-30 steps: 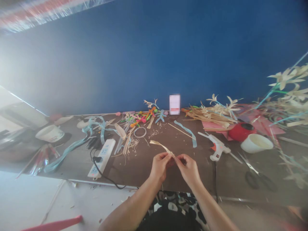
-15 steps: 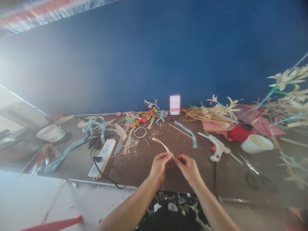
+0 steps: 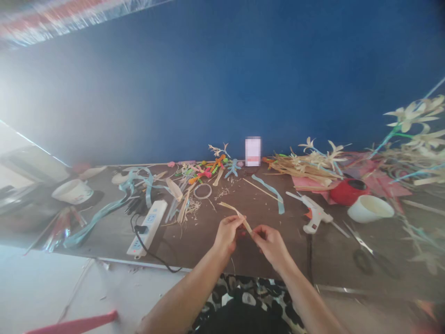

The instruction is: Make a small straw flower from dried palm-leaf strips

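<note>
A pale straw-coloured strip [image 3: 247, 225] is stretched between my two hands, low over the front of the dark table. My left hand [image 3: 228, 233] pinches it near the middle, and its loose end points up and to the left. At the strip's lower right end, my right hand [image 3: 267, 240] grips it between thumb and fingertips. A short length of the strip shows between the hands. The other fingers of both hands are curled and partly hidden.
The dark table [image 3: 205, 250] carries a power strip [image 3: 148, 228] at left, and a glue gun [image 3: 315, 214], scissors [image 3: 363, 243] and a white cup [image 3: 370, 208] at right. Pale flowers [image 3: 410, 116], a tape ring [image 3: 202, 184] and a blue ribbon [image 3: 269, 188] lie around.
My hands have moved slightly apart, my left hand shifting left and up. More of the strip now shows between them.
</note>
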`<state>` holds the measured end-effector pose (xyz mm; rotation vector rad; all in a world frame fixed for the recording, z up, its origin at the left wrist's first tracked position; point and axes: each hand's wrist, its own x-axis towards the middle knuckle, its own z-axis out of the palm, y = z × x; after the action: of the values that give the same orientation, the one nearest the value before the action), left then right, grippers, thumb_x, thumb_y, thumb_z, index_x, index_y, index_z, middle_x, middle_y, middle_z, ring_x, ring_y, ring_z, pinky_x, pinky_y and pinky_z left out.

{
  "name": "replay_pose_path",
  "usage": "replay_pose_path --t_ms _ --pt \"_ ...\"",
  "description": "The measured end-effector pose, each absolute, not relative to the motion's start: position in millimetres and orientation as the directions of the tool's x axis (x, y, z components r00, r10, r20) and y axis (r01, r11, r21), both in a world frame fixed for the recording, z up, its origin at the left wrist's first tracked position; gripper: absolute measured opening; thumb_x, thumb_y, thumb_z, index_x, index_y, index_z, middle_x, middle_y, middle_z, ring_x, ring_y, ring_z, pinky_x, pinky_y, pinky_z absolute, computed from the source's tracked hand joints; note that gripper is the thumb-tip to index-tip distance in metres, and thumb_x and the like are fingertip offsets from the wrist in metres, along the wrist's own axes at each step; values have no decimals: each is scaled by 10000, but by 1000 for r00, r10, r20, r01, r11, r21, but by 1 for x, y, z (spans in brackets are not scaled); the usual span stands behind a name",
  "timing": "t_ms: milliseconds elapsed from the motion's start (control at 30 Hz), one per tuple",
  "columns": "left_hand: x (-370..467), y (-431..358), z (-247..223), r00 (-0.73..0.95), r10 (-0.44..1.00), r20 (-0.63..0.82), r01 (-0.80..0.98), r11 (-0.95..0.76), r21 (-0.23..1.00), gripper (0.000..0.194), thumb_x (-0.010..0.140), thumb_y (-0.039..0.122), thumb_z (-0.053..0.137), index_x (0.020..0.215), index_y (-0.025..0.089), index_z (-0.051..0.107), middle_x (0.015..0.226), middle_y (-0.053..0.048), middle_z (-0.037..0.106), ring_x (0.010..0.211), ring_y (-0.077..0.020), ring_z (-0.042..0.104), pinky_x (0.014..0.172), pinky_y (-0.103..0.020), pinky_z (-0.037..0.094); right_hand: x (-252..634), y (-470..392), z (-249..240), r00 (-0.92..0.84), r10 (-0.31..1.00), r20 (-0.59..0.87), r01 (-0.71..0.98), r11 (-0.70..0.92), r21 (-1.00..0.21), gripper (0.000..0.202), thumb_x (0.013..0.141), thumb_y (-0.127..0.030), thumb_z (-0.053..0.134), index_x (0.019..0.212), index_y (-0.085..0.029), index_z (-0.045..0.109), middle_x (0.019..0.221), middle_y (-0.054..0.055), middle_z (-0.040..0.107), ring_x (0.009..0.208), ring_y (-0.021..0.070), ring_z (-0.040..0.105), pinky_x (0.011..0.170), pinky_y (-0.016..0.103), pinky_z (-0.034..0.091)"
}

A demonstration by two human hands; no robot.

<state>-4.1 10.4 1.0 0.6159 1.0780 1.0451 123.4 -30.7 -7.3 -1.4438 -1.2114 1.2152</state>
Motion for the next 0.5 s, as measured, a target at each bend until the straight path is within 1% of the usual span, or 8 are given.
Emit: replay_pose_path --t_ms 133,267,400,467,500 --pt "-5 18 1 85 909 -409 -380 409 830 221 577 255 652 751 119 644 591 -13 553 523 -86 499 470 -188 386 124 -33 -14 18 973 -229 66 -230 -971 181 684 -337 522 633 -163 528 427 -58 438 359 69 395 351 171 311" --pt "-2 21 4 81 930 -359 -405 360 841 209 593 230 639 773 123 639 665 -27 573 584 -97 523 500 -192 408 126 -32 -16 38 975 -218 81 -220 -972 185 683 -338 523 616 -166 510 430 -58 437 360 68 395 343 168 308" --pt "-7 30 8 115 937 -331 -528 340 778 269 605 227 635 858 139 616 693 -30 590 595 -88 535 528 -193 421 127 -32 -16 40 976 -212 88 -215 -973 179 680 -329 522 604 -169 503 427 -63 428 347 63 385 341 170 299" --pt "-12 37 10 55 941 -335 -582 303 755 267 595 228 643 849 153 605 676 -16 589 591 -83 542 530 -190 422 127 -33 -17 29 972 -233 79 -235 -969 176 678 -329 520 605 -170 501 425 -66 423 347 64 386 344 171 299" --pt "-15 41 10 26 944 -328 -579 282 765 252 580 217 654 817 151 601 663 -11 588 593 -84 545 530 -188 422 128 -34 -17 29 970 -243 84 -245 -966 176 677 -331 518 606 -171 501 423 -67 421 348 67 387 344 172 299"
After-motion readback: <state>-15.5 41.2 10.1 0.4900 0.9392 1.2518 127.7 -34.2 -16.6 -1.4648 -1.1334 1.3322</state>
